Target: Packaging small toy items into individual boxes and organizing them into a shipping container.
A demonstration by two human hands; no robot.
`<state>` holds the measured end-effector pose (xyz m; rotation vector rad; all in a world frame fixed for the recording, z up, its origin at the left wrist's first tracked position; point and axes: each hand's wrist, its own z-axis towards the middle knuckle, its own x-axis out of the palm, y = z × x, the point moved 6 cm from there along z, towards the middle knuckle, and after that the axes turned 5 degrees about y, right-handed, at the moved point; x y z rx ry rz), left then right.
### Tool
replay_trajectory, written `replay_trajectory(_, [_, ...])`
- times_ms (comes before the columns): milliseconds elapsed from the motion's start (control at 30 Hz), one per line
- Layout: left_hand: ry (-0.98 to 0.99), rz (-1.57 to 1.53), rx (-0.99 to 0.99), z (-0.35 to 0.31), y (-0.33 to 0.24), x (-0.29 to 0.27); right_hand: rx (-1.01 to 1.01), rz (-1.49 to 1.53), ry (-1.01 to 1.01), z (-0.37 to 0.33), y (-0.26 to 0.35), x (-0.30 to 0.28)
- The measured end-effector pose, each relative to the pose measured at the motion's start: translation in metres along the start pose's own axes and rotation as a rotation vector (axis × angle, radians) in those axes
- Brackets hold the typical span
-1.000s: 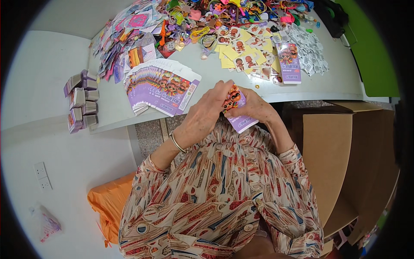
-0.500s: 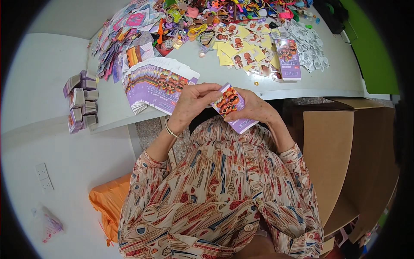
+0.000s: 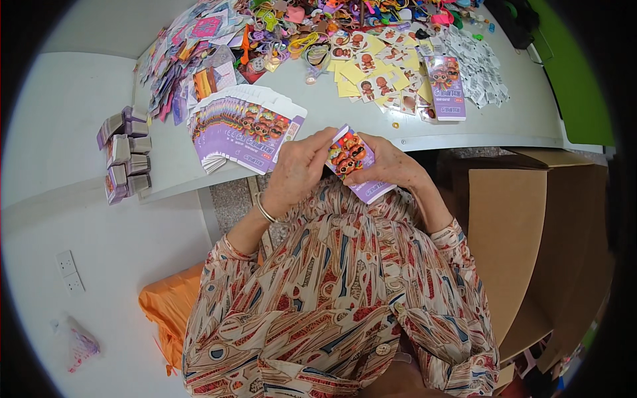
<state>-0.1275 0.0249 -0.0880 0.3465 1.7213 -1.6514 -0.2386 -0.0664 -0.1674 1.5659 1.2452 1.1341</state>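
Note:
Above my lap, near the front edge of the table, I hold a small purple printed cardboard box [image 3: 350, 156] tilted, its picture of cartoon figures facing up. My right hand [image 3: 393, 162] grips its right side, thumb across the front and fingers out of sight behind. My left hand [image 3: 298, 166], with a bracelet on the wrist, is closed at the box's upper left edge, its fingertips hidden there. Left of my hands, a fan of flat purple cartons [image 3: 229, 142] with the same print lies on the table. Another purple carton [image 3: 446, 89] lies to the right.
On the white table [image 3: 358, 123] are piles of colourful cards [image 3: 179, 73], small toys [image 3: 318, 23], yellow-backed stickers [image 3: 371, 69] and small white packets [image 3: 474, 66]. Several filled purple boxes [image 3: 126, 156] are stacked at left. A large cardboard box [image 3: 507, 245] stands at right, an orange bag [image 3: 174, 305] lower left.
My left hand has turned and its fingers have shifted from the box's top front to its left edge. My right hand keeps its grip, nearly still.

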Motion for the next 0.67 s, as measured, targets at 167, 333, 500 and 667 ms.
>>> replay_trajectory(167, [0.163,-0.045,-0.233,0.003,0.018,0.004,-0.076,-0.118,-0.023,-0.001,0.006,-0.001])
replay_trajectory(333, [0.064,-0.049,-0.054,-0.005,0.01,0.008,-0.012,-0.104,-0.005,-0.002,0.002,0.0])
replay_trajectory(500, [0.107,0.02,-0.128,-0.014,-0.001,0.014,-0.083,-0.107,-0.073,-0.003,0.01,-0.003])
replay_trajectory(667, [0.054,0.145,0.041,-0.02,-0.011,0.025,-0.028,-0.103,-0.06,-0.007,0.007,-0.003])
